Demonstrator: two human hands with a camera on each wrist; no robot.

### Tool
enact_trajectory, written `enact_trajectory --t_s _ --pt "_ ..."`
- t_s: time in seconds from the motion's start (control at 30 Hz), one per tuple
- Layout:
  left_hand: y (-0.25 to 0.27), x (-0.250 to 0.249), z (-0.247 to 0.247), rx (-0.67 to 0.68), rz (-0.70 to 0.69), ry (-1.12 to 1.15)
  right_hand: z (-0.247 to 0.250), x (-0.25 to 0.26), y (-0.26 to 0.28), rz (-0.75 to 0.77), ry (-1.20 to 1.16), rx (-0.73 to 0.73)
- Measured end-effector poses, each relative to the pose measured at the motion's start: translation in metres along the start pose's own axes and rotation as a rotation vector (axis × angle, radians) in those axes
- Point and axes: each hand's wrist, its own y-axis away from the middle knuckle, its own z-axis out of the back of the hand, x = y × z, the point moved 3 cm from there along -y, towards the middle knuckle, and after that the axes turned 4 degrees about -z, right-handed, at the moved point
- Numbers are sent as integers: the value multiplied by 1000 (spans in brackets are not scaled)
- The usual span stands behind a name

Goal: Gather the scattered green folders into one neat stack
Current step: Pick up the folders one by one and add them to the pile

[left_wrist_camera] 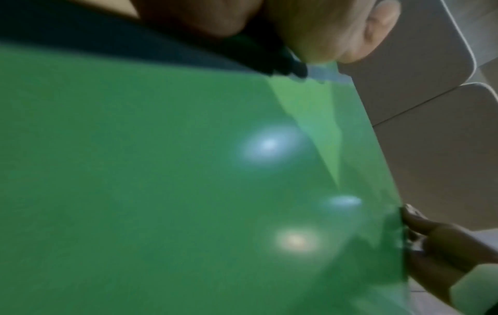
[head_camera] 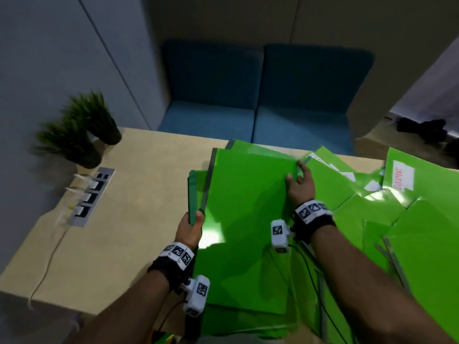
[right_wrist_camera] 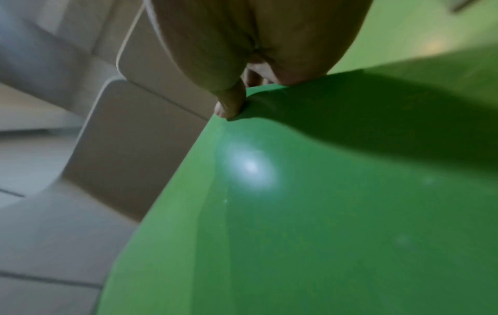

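A bundle of green folders (head_camera: 248, 207) is held between both hands over the wooden table (head_camera: 136, 194), its far end raised. My left hand (head_camera: 192, 224) grips its left edge, thumb on top. My right hand (head_camera: 300, 182) holds the right edge near the far corner, thumb on the top cover. Glossy green cover (left_wrist_camera: 161, 170) fills the left wrist view, with my left hand (left_wrist_camera: 337, 32) above it and the right hand's fingers (left_wrist_camera: 431, 230) at its far edge. The right wrist view shows a fingertip (right_wrist_camera: 230, 104) on the folder's edge (right_wrist_camera: 323, 213). Several more green folders (head_camera: 397, 219) lie scattered and overlapping to the right, one with a white label (head_camera: 402, 176).
Two potted plants (head_camera: 77, 130) stand at the table's far left corner. Beside them is a socket panel (head_camera: 92, 194) with white plugs, and a cable (head_camera: 49, 256) trails to the near edge. A blue sofa (head_camera: 260, 95) sits behind the table. Bare tabletop lies left of the bundle.
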Motion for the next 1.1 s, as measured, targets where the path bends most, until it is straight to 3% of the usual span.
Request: enact_trajectory --t_s 0.1,0.2,0.3,0.37,0.43,0.53,0.67,0.77,0.83,0.93,1.1 --pt "2 5 6 108 3 5 -25 -21 17 -31 86 114" --pt "4 7 17 177 -18 32 -30 -31 23 54 317 165" --pt "3 8 20 229 -27 98 -30 -19 27 -83 15 170" --pt "2 12 17 268 -43 124 -31 -4 16 -33 -105 65" --pt "6 14 13 305 -17 158 -33 12 3 87 -3 56" --pt "11 12 11 341 17 226 -41 17 -2 202 354 132" --pt "12 6 10 267 -41 190 -39 13 3 210 330 109" --pt "15 6 8 183 -47 137 -25 3 10 133 58 72" --pt "17 6 6 203 -53 150 -22 -9 20 21 -93 65" --pt "18 6 7 261 -83 161 -28 -19 33 -77 -19 70" --pt "3 6 38 28 -120 145 -42 14 33 101 77 191"
